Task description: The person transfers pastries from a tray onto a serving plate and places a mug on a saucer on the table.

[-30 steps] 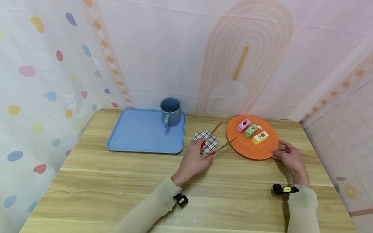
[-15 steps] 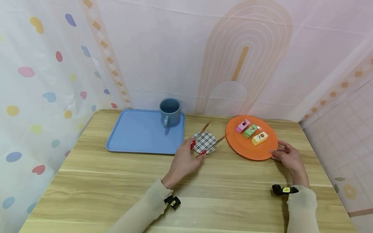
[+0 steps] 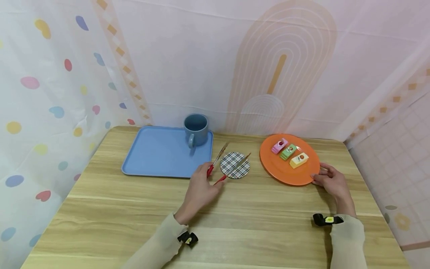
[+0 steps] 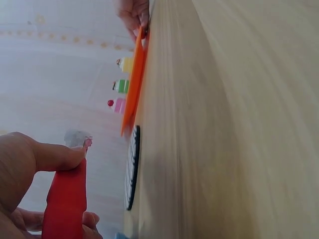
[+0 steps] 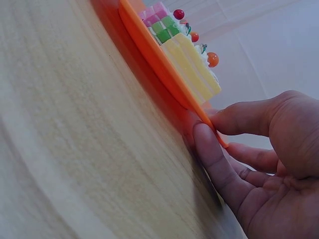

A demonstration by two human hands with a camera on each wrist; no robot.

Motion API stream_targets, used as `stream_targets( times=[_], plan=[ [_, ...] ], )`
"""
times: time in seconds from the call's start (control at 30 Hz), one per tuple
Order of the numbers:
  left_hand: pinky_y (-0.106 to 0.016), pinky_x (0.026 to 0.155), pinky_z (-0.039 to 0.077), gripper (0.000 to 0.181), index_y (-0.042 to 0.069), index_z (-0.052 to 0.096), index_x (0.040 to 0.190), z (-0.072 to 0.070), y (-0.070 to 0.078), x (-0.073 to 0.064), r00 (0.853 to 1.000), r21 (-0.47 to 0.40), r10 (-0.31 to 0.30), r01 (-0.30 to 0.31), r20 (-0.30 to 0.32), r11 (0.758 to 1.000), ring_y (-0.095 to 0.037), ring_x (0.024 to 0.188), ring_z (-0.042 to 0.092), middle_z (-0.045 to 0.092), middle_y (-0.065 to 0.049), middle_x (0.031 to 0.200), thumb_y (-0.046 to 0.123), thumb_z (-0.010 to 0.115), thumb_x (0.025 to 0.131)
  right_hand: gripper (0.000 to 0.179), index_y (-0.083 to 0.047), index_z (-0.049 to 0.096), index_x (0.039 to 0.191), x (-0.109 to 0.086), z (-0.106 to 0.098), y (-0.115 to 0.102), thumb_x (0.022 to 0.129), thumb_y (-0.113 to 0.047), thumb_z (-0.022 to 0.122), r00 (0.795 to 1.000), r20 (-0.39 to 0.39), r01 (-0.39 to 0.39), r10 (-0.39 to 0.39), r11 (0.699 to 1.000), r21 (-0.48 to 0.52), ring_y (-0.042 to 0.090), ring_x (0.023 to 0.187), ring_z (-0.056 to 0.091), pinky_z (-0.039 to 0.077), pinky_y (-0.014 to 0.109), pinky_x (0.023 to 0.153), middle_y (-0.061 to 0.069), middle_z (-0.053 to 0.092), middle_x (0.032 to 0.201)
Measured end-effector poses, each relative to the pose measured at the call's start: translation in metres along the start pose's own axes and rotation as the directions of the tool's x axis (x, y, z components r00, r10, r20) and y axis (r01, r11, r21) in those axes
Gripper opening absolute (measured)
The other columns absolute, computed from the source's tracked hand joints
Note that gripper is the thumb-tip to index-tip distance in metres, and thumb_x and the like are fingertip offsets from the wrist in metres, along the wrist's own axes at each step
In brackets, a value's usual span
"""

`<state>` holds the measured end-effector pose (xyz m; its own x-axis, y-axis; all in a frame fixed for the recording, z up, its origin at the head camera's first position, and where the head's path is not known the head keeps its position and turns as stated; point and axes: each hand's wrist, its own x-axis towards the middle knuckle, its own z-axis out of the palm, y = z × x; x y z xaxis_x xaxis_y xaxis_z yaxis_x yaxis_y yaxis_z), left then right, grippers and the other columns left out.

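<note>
My left hand (image 3: 199, 192) grips a pair of tongs (image 3: 220, 179) with red handles and metal arms, spread apart with nothing between them. In the left wrist view, thumb and fingers squeeze the red grip (image 4: 67, 199). One arm of the tongs passes above a round checked coaster (image 3: 231, 160). On the right, an orange plate (image 3: 277, 166) bears three small toy cake slices: pink (image 3: 280, 145), green (image 3: 288, 151) and yellow (image 3: 299, 160). My right hand (image 3: 334, 186) pinches the plate's near right rim; the right wrist view has that edge (image 5: 219, 137) between thumb and fingers.
A blue rectangular tray (image 3: 154, 151) lies at the back left of the wooden table (image 3: 255, 231). A blue-grey mug (image 3: 198, 129) stands upright on its right back corner. Behind the table hangs a patterned cloth (image 3: 188, 56).
My left hand has drawn the tongs leftward, away from the plate and partly off the coaster, toward the tray. The right hand keeps its hold on the plate.
</note>
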<state>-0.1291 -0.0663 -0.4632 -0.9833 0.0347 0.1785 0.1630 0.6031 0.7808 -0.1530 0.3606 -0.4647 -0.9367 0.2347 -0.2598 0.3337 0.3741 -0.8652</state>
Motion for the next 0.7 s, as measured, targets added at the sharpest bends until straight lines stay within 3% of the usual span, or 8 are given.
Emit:
stream_targets(
  times=[0.27, 0.5, 0.7],
  plan=[
    [-0.042, 0.079, 0.053, 0.067, 0.003, 0.058, 0.136, -0.014, -0.011, -0.003, 0.999, 0.02, -0.035, 0.035, -0.032, 0.999, -0.025, 0.086, 0.059, 0.065, -0.017, 0.122, 0.027, 0.087, 0.081, 0.076, 0.0, 0.024, 0.161, -0.002, 0.0, 0.0, 0.099, -0.011, 0.066, 1.0, 0.004, 0.003, -0.003, 1.0, 0.001, -0.004, 0.078, 0.068, 0.059, 0.02, 0.077, -0.006, 0.06, 0.102],
    [-0.029, 0.058, 0.044, 0.067, 0.003, 0.058, 0.136, -0.028, -0.021, -0.006, 0.997, 0.0, -0.055, 0.055, -0.051, 0.998, -0.017, 0.066, 0.052, 0.064, -0.016, 0.109, 0.026, 0.087, 0.08, 0.076, 0.001, 0.025, 0.161, -0.003, 0.0, 0.0, 0.098, -0.01, 0.067, 1.0, 0.002, 0.013, -0.013, 1.0, 0.008, -0.005, 0.078, 0.068, 0.059, 0.02, 0.077, -0.01, 0.06, 0.099],
    [-0.026, 0.055, 0.043, 0.069, 0.001, 0.057, 0.137, -0.04, -0.031, -0.01, 0.996, -0.007, -0.062, 0.061, -0.069, 0.998, -0.015, 0.062, 0.052, 0.062, -0.015, 0.103, 0.026, 0.088, 0.08, 0.076, 0.0, 0.024, 0.161, -0.003, 0.0, 0.0, 0.098, -0.012, 0.067, 1.0, 0.008, 0.012, -0.012, 1.0, 0.013, -0.005, 0.079, 0.068, 0.059, 0.02, 0.078, -0.012, 0.061, 0.099]
  ],
)
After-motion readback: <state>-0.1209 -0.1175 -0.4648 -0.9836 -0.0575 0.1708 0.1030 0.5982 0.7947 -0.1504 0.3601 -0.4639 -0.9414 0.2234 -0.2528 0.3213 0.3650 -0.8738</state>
